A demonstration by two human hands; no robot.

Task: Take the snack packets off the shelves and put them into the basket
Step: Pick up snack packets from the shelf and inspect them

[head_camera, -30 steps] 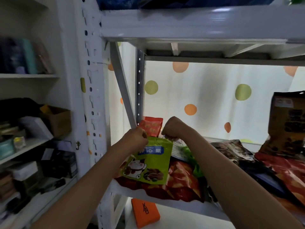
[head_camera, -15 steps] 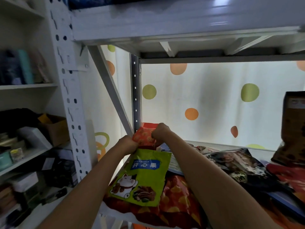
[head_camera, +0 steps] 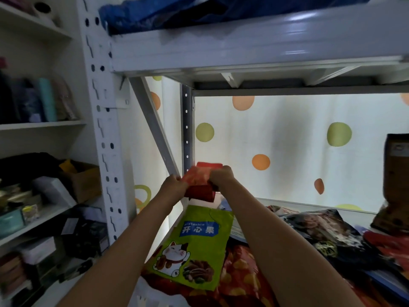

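Observation:
Both hands reach to the back left corner of the shelf and hold a small red-orange snack packet (head_camera: 199, 178) between them. My left hand (head_camera: 173, 185) grips its left edge and my right hand (head_camera: 220, 177) grips its right top corner. A darker red packet (head_camera: 199, 192) sits just under it. A green pistachio packet (head_camera: 194, 247) with a cat picture lies flat on the shelf below my wrists, on top of a red-and-yellow packet (head_camera: 239, 275). No basket is in view.
More packets lie on the shelf to the right: a dark one (head_camera: 325, 233), red ones (head_camera: 389, 244), and a brown bag (head_camera: 397, 180) standing at the far right. A white slotted post (head_camera: 104, 138) and a diagonal brace (head_camera: 155, 127) frame the left side. An upper shelf beam (head_camera: 254, 47) hangs overhead.
My hands let go of the green packet, which now lies flat on the shelf. They moved up and back and took hold of the red-orange packet behind it.

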